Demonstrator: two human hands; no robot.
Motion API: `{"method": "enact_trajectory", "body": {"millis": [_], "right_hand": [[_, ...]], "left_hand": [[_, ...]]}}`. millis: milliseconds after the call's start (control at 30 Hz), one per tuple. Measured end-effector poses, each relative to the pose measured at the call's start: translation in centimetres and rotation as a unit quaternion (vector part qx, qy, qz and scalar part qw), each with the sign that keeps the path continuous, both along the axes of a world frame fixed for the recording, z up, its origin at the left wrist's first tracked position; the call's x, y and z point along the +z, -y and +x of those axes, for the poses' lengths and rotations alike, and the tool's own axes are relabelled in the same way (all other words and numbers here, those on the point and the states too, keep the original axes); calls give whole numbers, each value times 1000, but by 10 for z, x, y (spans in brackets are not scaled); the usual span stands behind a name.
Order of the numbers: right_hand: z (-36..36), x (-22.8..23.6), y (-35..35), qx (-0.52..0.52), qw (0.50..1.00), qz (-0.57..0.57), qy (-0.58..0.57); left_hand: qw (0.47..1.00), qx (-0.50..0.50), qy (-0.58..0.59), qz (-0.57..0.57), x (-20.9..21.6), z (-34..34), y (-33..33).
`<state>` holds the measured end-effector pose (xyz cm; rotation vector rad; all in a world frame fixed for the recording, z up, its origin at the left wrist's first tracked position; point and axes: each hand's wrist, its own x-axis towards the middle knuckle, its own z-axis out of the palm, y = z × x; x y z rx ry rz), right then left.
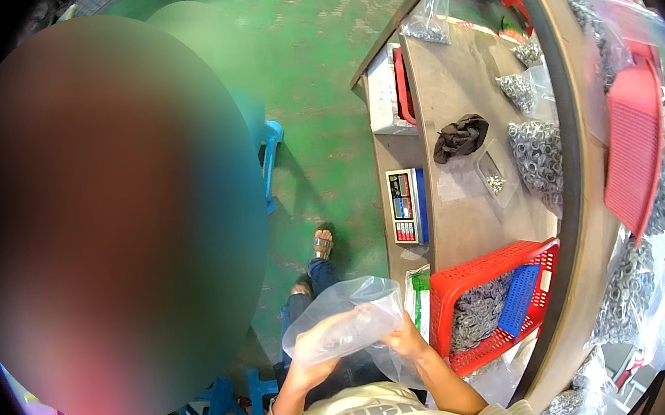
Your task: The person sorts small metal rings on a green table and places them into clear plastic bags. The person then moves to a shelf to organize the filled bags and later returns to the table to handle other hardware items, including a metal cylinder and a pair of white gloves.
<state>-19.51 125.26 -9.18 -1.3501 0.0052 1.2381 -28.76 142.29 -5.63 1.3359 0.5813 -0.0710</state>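
Observation:
A clear plastic bag (344, 328) is spread between my two hands in front of my body, and I can make out nothing inside it. My left hand (312, 363) grips the bag's left side, its fingers partly covered by the see-through film. On the other side my right hand (403, 338) pinches the bag's edge, and loose film hangs below it. Just right of that hand stands a red perforated basket (455, 280) holding many small grey metal parts (479, 313) and a blue perforated tray (519, 301).
A bench (448, 76) along the right holds a digital scale (406, 207), a crumpled black bag (460, 137), a small clear tray (494, 176) and several bags of metal parts (537, 157). Pink baskets (633, 150) stand beyond its rail. Blue stools (271, 153) and a blurred person are left.

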Motion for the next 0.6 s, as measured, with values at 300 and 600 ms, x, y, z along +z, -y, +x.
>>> {"method": "enact_trajectory", "body": {"millis": [300, 600], "right_hand": [[45, -46, -27, -40, 999, 15, 5], [90, -39, -74, -112, 993, 10, -40]], "left_hand": [[994, -30, -20, -99, -48, 69, -42], [988, -60, -36, -138, -59, 121, -86]]}}
